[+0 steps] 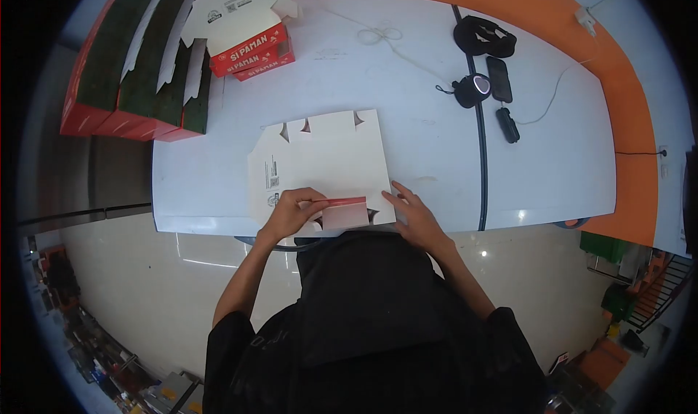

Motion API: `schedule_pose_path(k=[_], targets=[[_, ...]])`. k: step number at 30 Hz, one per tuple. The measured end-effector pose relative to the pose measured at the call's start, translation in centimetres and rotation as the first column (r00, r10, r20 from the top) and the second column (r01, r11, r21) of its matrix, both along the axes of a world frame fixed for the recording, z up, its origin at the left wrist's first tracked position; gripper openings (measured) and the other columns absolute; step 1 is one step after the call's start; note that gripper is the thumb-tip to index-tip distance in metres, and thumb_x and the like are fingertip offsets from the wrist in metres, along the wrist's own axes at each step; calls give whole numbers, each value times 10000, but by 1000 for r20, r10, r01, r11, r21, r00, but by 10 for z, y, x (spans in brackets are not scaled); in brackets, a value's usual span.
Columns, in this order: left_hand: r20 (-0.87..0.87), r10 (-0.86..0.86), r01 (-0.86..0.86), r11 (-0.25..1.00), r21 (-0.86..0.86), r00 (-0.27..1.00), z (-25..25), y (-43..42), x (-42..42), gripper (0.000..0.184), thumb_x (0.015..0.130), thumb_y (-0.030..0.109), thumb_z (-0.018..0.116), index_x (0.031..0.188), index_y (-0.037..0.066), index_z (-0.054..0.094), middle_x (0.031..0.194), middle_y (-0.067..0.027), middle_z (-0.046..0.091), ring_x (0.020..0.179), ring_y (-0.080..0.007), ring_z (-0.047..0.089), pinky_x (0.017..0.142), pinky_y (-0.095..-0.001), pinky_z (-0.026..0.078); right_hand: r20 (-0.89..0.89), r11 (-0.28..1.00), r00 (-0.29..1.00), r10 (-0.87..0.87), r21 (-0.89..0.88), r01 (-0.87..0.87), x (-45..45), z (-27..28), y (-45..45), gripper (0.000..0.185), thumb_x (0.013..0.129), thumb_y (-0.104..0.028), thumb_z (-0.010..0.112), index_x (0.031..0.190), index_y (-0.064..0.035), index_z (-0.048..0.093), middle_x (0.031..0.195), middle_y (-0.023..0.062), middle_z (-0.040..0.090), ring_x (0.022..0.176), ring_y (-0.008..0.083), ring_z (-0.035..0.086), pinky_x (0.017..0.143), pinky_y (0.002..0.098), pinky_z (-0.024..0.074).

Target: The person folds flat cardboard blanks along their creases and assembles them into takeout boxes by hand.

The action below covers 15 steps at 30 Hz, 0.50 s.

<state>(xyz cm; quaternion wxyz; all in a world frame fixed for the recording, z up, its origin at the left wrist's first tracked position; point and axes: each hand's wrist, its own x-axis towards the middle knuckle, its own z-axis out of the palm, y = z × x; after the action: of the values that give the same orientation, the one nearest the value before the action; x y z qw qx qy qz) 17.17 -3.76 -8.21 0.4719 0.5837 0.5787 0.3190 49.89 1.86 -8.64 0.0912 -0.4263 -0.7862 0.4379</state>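
A flat white cardboard box blank (pixel 334 156) lies at the front edge of the table, its printed logo and code toward the left. Notches show along its far and near edges. My left hand (pixel 297 209) is closed on a flap (pixel 345 212) at the near side, which is raised and shows red along its fold. At the blank's right near corner, my right hand (pixel 416 214) touches the edge with its fingers apart. The underside of the blank is hidden.
Red folded boxes (pixel 256 56) are stacked at the back left, a white blank (pixel 236 14) on top. Large red-edged stacks of cardboard (pixel 109 86) stand beside them. A black strap (pixel 486 37), a phone (pixel 499 79), a small round device (pixel 472 91) and a cable (pixel 379 34) lie farther back.
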Motion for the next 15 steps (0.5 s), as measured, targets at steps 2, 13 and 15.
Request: schedule_pose_path(k=[2, 13, 15], targets=[[57, 102, -97, 992, -79, 993, 7, 3, -2, 202, 983, 171, 704, 1074, -3, 752, 873, -78, 751, 730, -128, 635, 717, -297, 524, -184, 994, 977, -105, -1, 107, -1, 9, 3, 465, 872, -91, 782, 1324, -98, 670, 1549, 167, 449, 1343, 369, 505, 1085, 437, 461], [182, 242, -197, 952, -236, 953, 36, 26, 4, 243, 1032, 205, 645, 1170, 26, 732, 827, -29, 717, 676, -54, 528, 614, -239, 451, -438, 871, 898, -43, 424, 249, -87, 17, 43, 376, 881, -59, 772, 1244, -71, 678, 1299, 102, 677, 1258, 307, 593, 1160, 517, 366], [189, 245, -201, 953, -227, 951, 33, 27, 2, 244, 1035, 203, 639, 1170, 21, 732, 834, -35, 719, 666, -57, 527, 604, -241, 454, -430, 893, 902, -31, 394, 218, -96, 20, 46, 426, 897, -63, 752, 1309, -74, 646, 1322, 95, 667, 1265, 290, 589, 1176, 529, 343]])
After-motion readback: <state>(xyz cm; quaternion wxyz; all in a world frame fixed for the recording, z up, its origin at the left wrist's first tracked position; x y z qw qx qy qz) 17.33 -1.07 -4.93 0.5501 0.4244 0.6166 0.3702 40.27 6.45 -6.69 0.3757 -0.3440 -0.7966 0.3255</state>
